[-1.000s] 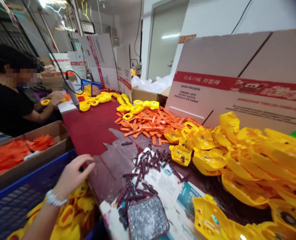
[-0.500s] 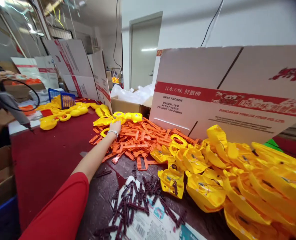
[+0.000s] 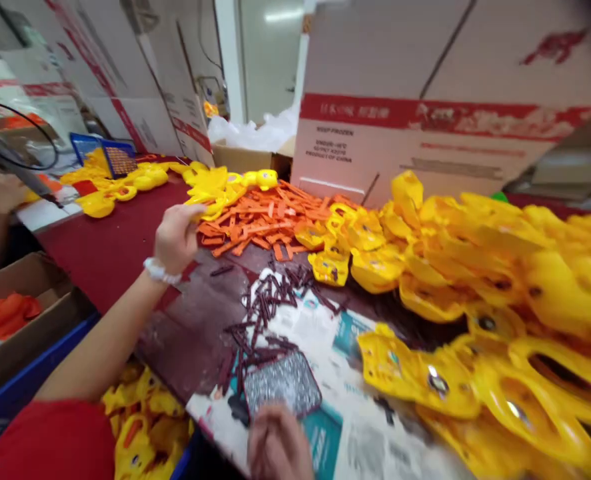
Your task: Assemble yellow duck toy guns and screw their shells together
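The curved plastic shells [image 3: 515, 239] are yellow, the flat plastic strips [image 3: 265, 217] orange, the slim rods [image 3: 264, 310] maroon, the rectangular slab [image 3: 281, 380] speckled grey, the desk [image 3: 110, 247] red.

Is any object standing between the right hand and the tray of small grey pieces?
Nothing visible stands between the right hand and the tray; in this view, the hand overlaps its near edge. The dark parts lie mostly beyond it.
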{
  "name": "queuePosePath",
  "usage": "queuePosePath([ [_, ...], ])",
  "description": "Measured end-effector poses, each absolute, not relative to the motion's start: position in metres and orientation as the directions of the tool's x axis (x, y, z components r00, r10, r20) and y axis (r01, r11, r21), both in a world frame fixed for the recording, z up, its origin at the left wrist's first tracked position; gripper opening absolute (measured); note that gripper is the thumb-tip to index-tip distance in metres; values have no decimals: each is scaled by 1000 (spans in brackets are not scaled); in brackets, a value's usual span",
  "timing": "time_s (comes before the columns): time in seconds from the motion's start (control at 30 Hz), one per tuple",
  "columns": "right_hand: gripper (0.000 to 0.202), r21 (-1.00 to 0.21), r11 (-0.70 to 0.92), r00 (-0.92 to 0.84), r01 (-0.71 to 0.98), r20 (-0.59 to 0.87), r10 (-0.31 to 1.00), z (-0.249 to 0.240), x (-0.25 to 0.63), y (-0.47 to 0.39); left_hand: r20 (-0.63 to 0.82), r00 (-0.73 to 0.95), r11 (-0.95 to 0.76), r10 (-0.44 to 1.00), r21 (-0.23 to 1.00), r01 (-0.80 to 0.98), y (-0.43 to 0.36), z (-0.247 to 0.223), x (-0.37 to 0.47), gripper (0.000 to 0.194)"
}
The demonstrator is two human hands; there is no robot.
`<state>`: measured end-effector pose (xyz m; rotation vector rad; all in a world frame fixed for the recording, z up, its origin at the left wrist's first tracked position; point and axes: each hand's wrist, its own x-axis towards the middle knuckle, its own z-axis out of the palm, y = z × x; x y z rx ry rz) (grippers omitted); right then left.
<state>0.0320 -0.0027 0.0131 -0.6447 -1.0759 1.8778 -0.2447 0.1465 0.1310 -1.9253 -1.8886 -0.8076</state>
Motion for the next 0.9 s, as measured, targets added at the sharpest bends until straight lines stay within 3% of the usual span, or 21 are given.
queuePosePath([
  [0.1,68,-795,-247,-309,-554,-79,948,19,51,9,611,338,-472,716,67,879,40,100,-164,22],
  [0.13,74,-772,-223,-222,-595,-108,969,22,65,14,589,622,-745,516,-49,665,9,86,-136,16],
  [0.17,79,-792,-179,-98,-584,-150,984,25,82,18,517,763,-879,388,-42,476,-19,72,-109,17],
  [0.2,83,-847,-149,46,-510,-200,979,26,100,21,507,793,-927,337,34,372,-42,56,-85,17],
  [0.3,74,-924,-86,234,-372,-183,955,23,146,20,473,774,-907,421,210,365,-79,14,-35,11],
  [0.43,52,-988,-19,289,-156,-64,955,4,164,11,452,729,-851,514,378,365,-73,-1,-14,43],
  [0.63,46,-996,79,201,32,84,976,-2,148,16,345,671,-753,657,348,559,-49,8,7,48],
  [0.9,57,-995,-19,223,95,3,975,-3,148,15,438,633,-769,639,348,536,-60,-30,8,52],
])
